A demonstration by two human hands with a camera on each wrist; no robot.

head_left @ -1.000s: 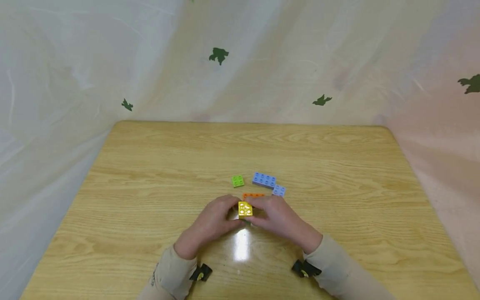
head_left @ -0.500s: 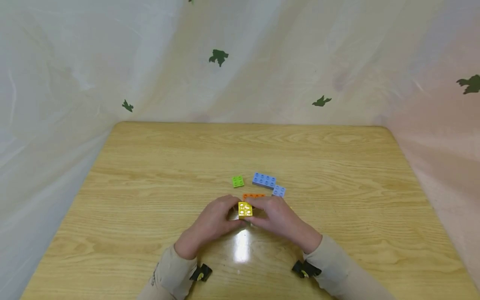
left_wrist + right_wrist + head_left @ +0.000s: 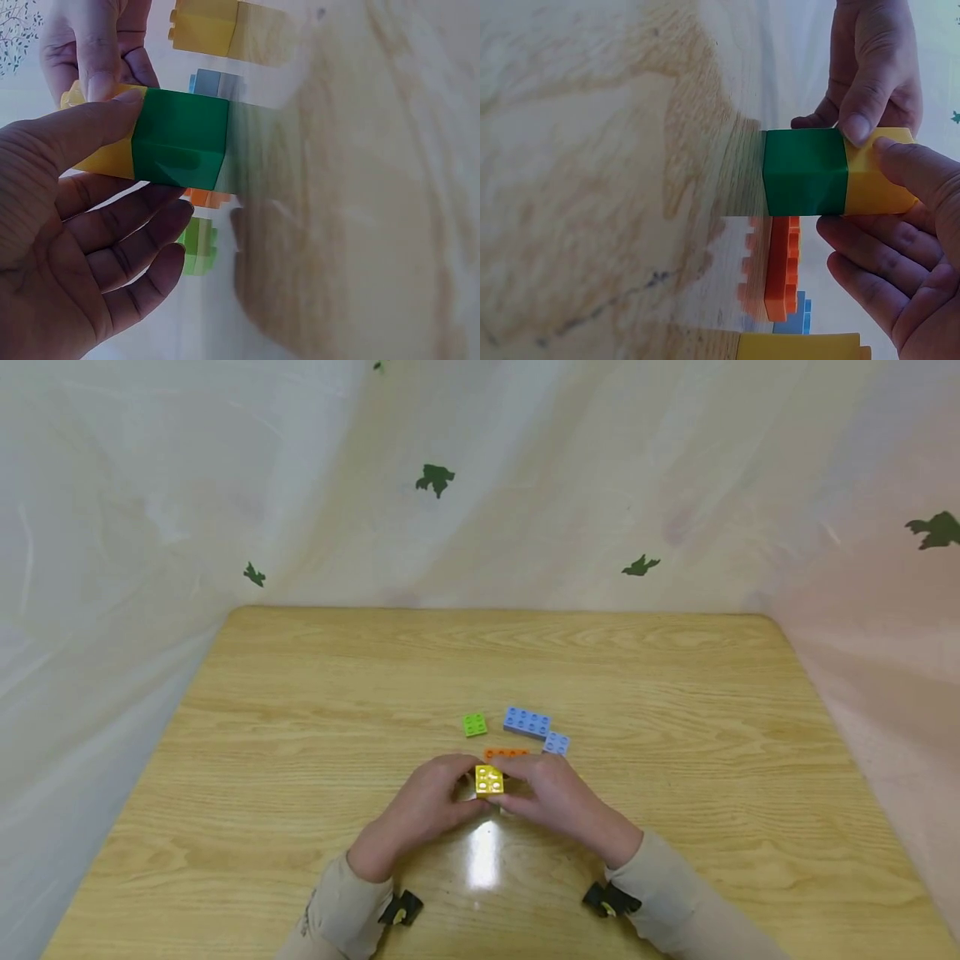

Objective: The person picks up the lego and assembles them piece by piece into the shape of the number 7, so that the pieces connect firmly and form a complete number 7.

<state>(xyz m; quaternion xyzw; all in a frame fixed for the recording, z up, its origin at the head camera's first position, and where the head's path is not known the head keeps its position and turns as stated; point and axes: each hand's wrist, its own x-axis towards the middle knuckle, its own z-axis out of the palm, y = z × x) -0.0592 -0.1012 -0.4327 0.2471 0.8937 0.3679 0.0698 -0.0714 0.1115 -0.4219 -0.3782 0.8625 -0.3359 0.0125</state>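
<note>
A yellow brick (image 3: 490,781) with studs on top sits flush on a green brick (image 3: 184,139). In the wrist views this small tower stands upright, its green end at the tabletop. My left hand (image 3: 431,795) pinches the yellow brick from the left, thumb on the near side and fingers behind. From the right, my right hand (image 3: 553,789) grips the same yellow brick, its thumb (image 3: 922,169) near the left thumb. The head view hides the green brick beneath the yellow one and the hands.
Beyond the hands on the wooden table (image 3: 262,735) lie an orange brick (image 3: 507,754), a lime green brick (image 3: 475,725), a long blue brick (image 3: 527,722) and a small light blue brick (image 3: 556,743). Another yellow brick (image 3: 799,346) stands near the right hand. Cloth walls (image 3: 525,485) surround the table.
</note>
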